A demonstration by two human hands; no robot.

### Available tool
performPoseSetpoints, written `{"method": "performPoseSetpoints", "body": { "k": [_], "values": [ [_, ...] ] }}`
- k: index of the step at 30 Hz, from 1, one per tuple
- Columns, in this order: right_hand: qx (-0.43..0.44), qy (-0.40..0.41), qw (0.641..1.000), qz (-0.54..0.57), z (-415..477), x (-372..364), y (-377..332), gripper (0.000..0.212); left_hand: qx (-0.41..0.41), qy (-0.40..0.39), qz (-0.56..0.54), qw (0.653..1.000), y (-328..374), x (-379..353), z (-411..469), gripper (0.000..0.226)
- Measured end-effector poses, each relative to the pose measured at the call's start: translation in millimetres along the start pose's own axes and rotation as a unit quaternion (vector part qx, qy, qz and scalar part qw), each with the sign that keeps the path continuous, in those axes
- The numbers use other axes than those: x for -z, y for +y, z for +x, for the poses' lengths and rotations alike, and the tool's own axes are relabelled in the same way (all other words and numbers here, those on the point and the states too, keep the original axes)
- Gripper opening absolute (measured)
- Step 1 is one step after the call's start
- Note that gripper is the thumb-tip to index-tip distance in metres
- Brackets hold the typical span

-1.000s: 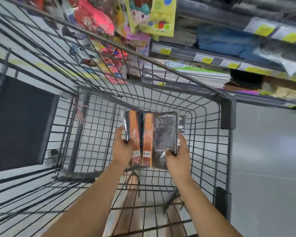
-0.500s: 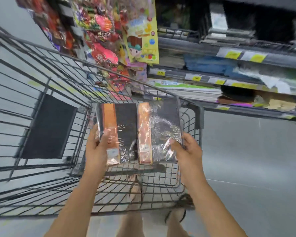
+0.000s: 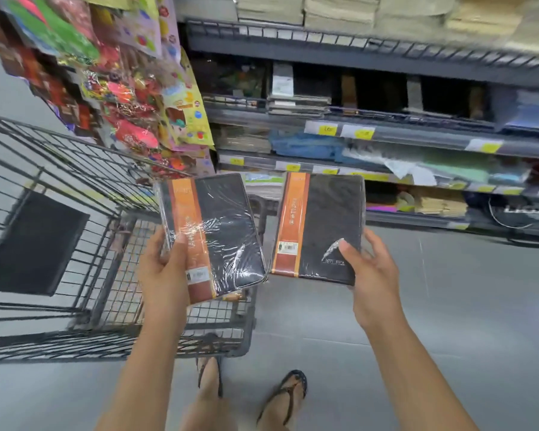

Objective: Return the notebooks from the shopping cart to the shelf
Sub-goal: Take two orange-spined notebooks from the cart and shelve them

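Observation:
I hold two shrink-wrapped black notebooks with orange spine bands. My left hand (image 3: 165,269) grips the left notebook (image 3: 224,231) at its lower left corner, above the cart's near right corner. My right hand (image 3: 371,275) grips the right notebook (image 3: 330,225) at its lower right corner, over the floor in front of the shelves. The two notebooks are apart, both face up and slightly tilted. The wire shopping cart (image 3: 75,244) stands at the left. The shelf (image 3: 386,132) with similar dark notebooks (image 3: 380,91) runs across the upper right.
Colourful hanging toy and sticker packs (image 3: 131,98) crowd the upper left above the cart. Lower shelf rows hold blue and green paper goods (image 3: 308,147). A dark panel (image 3: 35,244) lies on the cart's left side. My sandalled feet (image 3: 280,396) stand on grey floor.
Both notebooks have risen out of the cart and moved apart; the right one has swung rightward toward the shelves. The view has tilted up, showing more shelf rows.

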State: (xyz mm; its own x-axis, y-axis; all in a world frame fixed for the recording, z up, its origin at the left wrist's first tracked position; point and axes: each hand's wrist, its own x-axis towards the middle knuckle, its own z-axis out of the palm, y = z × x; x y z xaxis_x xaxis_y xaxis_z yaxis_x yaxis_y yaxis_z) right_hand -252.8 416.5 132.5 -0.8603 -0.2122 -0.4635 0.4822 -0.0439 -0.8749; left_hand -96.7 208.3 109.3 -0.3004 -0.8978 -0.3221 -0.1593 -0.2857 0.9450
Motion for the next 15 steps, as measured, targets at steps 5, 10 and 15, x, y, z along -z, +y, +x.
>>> {"method": "performPoseSetpoints", "body": {
  "k": [5,10,15],
  "values": [
    [-0.010,0.020,1.000,0.008,16.1,32.4,-31.8,0.048,0.038,0.003,-0.015,0.999,4.2,-39.3,-20.5,0.024],
    [-0.001,0.030,0.999,0.018,58.7,30.9,-49.5,0.046,0.057,0.004,-0.022,0.998,10.2,-66.7,-9.0,0.022],
    [-0.003,0.022,0.999,0.023,120.2,5.6,-61.9,0.034,0.068,0.019,-0.036,0.997,17.8,-105.7,21.3,0.016]
  ]
}}
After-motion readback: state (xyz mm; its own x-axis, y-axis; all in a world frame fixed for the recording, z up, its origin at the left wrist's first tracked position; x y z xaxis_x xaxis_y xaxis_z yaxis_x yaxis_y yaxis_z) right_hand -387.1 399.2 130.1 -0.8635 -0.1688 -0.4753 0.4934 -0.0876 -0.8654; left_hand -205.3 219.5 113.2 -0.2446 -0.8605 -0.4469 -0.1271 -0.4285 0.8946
